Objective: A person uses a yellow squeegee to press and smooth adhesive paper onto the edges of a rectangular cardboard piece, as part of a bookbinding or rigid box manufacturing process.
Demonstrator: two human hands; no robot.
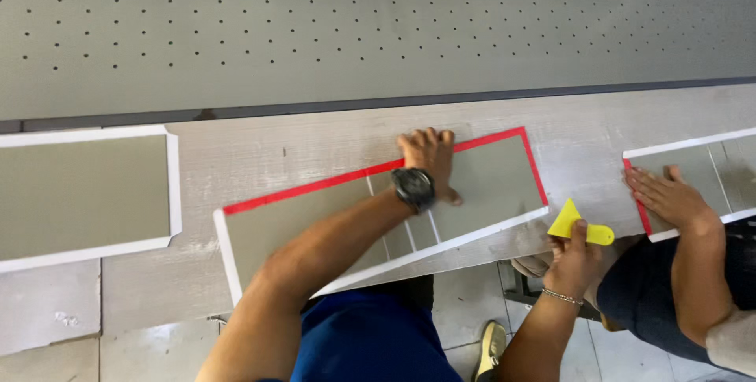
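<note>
Head view looks down; near us is a blue lap and one arm, the left hand (429, 160), with a black watch (413, 187) on its wrist; its fingers are spread flat and press down on the grey panel (488, 177), gripping nothing; I cannot see this person's right hand; near the right edge, another person's hand (573, 260) with a thin bracelet pinches a yellow scraper (579, 224) just off the panel's right end; that person's other hand (669, 197) lies flat on a second grey panel (701, 173); the grey panel lies on the pale worktop (315, 153); its long side runs left to right, with the right end tipped a bit farther away; a red strip (315, 186) runs along its far edge and white strips (441, 244) along the near edge; I think pressing firm and flat keeps it from sliding; another grey panel (79, 193) lies at the left; farthest is a dotted grey board (354, 27).
</note>
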